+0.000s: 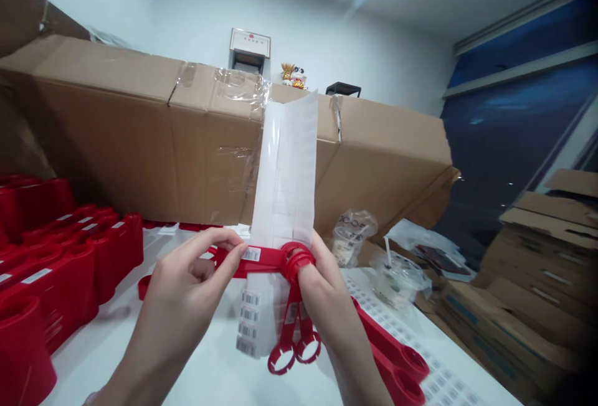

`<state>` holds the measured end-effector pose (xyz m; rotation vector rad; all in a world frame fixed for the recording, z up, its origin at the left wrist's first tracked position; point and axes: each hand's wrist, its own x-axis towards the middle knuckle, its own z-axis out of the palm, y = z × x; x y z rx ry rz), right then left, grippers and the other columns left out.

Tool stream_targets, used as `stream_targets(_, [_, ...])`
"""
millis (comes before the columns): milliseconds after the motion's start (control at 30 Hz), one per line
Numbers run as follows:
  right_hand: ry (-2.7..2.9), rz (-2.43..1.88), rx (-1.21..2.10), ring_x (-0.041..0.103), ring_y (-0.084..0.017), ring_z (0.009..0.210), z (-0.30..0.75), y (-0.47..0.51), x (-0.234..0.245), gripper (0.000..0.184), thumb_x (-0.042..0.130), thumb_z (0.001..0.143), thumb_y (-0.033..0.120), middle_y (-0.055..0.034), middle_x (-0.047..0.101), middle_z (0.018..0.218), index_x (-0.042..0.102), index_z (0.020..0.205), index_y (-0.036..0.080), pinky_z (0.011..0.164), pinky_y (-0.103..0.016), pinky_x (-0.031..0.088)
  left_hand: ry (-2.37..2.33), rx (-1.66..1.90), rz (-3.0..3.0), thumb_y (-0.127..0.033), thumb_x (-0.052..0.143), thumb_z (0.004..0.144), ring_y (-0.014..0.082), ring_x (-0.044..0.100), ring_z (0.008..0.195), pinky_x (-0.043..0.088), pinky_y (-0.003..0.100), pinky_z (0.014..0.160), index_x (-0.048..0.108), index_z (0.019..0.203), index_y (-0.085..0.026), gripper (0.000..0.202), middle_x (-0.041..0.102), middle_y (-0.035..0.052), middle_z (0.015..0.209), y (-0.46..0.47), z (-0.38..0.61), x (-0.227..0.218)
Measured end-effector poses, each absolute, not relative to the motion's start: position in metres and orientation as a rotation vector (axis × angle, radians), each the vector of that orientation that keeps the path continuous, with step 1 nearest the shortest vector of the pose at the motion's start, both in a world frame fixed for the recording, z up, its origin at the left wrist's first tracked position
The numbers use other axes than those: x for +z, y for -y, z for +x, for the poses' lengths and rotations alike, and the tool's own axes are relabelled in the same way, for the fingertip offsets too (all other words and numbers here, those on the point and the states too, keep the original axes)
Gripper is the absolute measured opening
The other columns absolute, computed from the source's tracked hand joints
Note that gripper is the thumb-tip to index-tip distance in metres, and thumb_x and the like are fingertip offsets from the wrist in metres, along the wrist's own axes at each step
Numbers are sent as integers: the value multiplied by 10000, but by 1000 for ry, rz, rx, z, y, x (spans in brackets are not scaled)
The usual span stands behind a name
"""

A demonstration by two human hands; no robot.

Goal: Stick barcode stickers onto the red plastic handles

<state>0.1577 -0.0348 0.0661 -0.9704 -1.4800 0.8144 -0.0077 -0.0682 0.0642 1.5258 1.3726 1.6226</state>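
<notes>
red strips (271, 259); left hand (194, 278) pinching one at label (251, 253); right hand (326, 278) gripping rings (299, 261)

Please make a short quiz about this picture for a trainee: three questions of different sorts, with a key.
1. Which hand has its fingertips nearest to the barcode label on the red strip?
2. True or false: the cup with a straw stands to the right of that strip.
3. How many red rings hang below the right hand? A one; B two; C five.

Key: 1. Left hand. 2. True. 3. B.
</notes>
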Motion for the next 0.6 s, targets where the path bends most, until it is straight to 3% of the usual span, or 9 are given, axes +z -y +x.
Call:
stream_targets(167, [1461, -999, 846, 688, -270, 1055, 157, 36, 66, 424, 489, 923, 242, -52, 744, 1190, 647, 1313, 290, 824, -353, 558, -1352, 1669, 1552, -514, 682, 877, 103, 340, 453, 216, 259, 444, 706, 932, -252, 268, 541, -44, 587, 64, -10, 58])
stream_targets(333, [1480, -1005, 851, 683, -282, 1087, 157, 36, 68, 395, 505, 933, 270, -61, 725, 1251, 643, 1302, 297, 834, -362, 562, -1335, 1686, 1606, -476, 679, 892, 113, 482, 502, 274, 245, 438, 707, 911, -263, 216, 662, -23, 703, 61, -11, 54])
stream_targets(600, [1477, -1002, 835, 695, -269, 1053, 156, 38, 66, 374, 487, 938, 237, -50, 732, 1229, 651, 1269, 299, 821, -351, 555, -1305, 1700, 1649, -465, 671, 904, 139, 574, 540, 305, 249, 440, 705, 922, -266, 203, 692, -21, 712, 59, -13, 52])
